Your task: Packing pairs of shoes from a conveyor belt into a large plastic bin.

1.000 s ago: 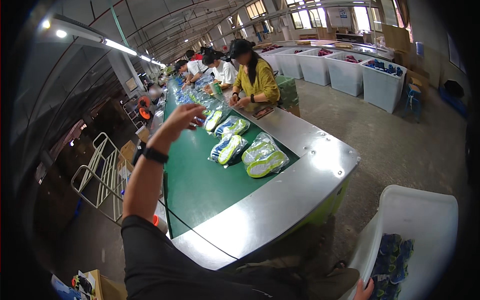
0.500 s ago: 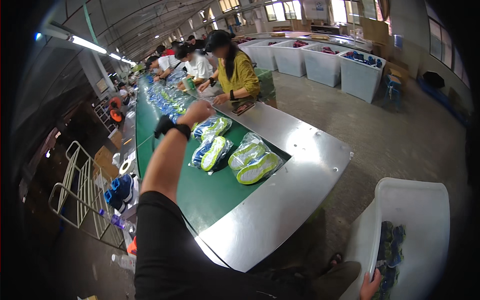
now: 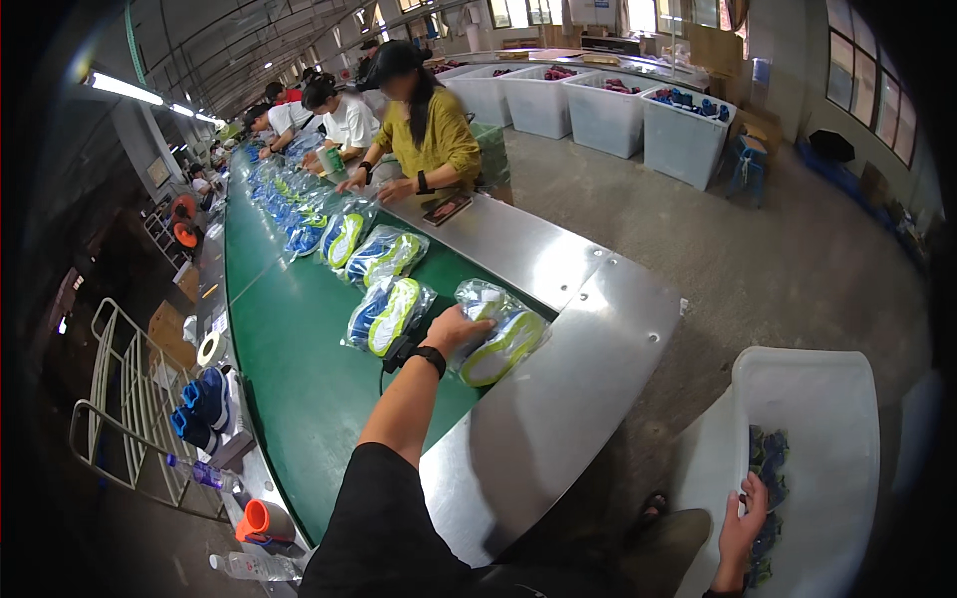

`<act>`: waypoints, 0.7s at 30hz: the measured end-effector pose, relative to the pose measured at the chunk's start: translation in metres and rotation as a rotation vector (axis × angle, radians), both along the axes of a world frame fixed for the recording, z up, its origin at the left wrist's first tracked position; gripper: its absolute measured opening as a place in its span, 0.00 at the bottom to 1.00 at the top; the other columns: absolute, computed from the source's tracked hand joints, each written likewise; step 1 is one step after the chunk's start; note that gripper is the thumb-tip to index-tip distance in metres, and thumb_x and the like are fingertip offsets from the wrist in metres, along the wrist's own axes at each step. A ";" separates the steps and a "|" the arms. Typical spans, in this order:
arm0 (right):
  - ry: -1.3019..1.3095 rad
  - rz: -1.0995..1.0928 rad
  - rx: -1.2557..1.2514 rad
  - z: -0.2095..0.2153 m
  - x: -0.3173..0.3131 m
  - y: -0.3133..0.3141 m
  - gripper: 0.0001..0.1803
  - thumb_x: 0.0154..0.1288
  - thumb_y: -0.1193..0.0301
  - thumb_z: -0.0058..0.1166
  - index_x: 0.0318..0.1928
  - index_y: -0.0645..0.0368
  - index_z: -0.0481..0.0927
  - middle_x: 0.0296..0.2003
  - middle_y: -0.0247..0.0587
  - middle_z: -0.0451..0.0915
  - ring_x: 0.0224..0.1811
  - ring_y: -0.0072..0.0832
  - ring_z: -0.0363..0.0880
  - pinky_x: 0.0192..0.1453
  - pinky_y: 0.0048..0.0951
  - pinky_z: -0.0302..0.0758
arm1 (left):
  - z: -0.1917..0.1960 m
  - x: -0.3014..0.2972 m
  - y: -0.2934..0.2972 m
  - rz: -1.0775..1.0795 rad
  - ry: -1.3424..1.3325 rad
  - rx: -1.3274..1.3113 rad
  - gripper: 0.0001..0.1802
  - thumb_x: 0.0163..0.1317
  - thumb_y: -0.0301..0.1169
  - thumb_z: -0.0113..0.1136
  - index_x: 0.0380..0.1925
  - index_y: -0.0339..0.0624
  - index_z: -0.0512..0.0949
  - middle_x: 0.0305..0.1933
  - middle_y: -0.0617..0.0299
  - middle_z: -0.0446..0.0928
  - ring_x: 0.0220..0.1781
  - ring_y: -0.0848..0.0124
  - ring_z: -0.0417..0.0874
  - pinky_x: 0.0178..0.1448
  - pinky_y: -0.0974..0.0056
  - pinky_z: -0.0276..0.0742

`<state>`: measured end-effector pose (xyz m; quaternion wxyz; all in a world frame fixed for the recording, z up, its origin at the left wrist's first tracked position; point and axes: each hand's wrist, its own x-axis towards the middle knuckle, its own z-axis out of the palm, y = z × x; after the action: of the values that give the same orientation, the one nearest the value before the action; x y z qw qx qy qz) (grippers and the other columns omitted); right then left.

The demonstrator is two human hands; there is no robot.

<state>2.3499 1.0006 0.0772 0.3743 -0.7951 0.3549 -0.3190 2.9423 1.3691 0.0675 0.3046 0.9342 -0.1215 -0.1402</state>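
**My left hand (image 3: 461, 329) on the bagged shoes (image 3: 501, 351)**

The bagged shoes lie on the near end of the green belt (image 3: 299, 409); my fingers touch them, gripping or not I can't tell. Right of the belt, my right hand (image 3: 743, 516), fingers loosely parted, is beside the white bin (image 3: 827, 429)'s rim.

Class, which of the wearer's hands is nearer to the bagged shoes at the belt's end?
Left: the left hand touches the bagged shoes; the right hand is well to their right, at the near bin.

Left hand (image 3: 456, 331) partly hides bagged shoes (image 3: 506, 349)
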 end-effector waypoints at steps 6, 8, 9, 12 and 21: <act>-0.013 0.235 0.113 0.003 0.060 0.041 0.25 0.63 0.77 0.61 0.61 0.65 0.76 0.49 0.47 0.79 0.52 0.37 0.81 0.55 0.37 0.77 | -0.001 -0.062 -0.003 0.167 -0.221 -0.183 0.40 0.46 0.45 0.75 0.58 0.36 0.76 0.51 0.42 0.82 0.55 0.48 0.84 0.62 0.53 0.78; -0.016 0.348 0.125 0.006 0.076 0.051 0.25 0.61 0.78 0.62 0.61 0.64 0.77 0.47 0.47 0.80 0.50 0.38 0.82 0.53 0.36 0.78 | -0.010 -0.100 0.015 0.189 -0.535 -0.242 0.43 0.47 0.44 0.74 0.61 0.35 0.70 0.55 0.42 0.75 0.58 0.46 0.80 0.63 0.51 0.77; -0.004 0.337 0.140 0.007 0.080 0.052 0.25 0.61 0.78 0.62 0.61 0.64 0.77 0.47 0.47 0.80 0.50 0.38 0.82 0.53 0.36 0.78 | 0.003 -0.126 0.012 0.202 -0.551 -0.308 0.43 0.46 0.40 0.75 0.62 0.36 0.70 0.56 0.43 0.74 0.58 0.47 0.79 0.64 0.52 0.76; 0.001 0.414 0.084 0.010 0.087 0.053 0.25 0.62 0.77 0.63 0.61 0.63 0.77 0.45 0.48 0.80 0.47 0.38 0.82 0.53 0.35 0.79 | 0.014 -0.179 0.026 -0.073 -0.791 -0.434 0.47 0.42 0.32 0.79 0.66 0.40 0.68 0.57 0.46 0.73 0.57 0.47 0.78 0.63 0.52 0.76; -0.060 0.629 0.195 0.003 0.128 0.075 0.24 0.63 0.78 0.64 0.61 0.63 0.77 0.43 0.45 0.81 0.43 0.34 0.81 0.49 0.31 0.77 | 0.002 -0.317 0.110 -0.183 -0.726 -0.272 0.38 0.53 0.15 0.65 0.68 0.42 0.72 0.55 0.49 0.76 0.52 0.53 0.79 0.56 0.55 0.78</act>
<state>2.4780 1.0760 0.0807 0.5390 -0.8165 0.1095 -0.1754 2.6251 1.4787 0.0694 0.3491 0.8596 -0.3213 0.1899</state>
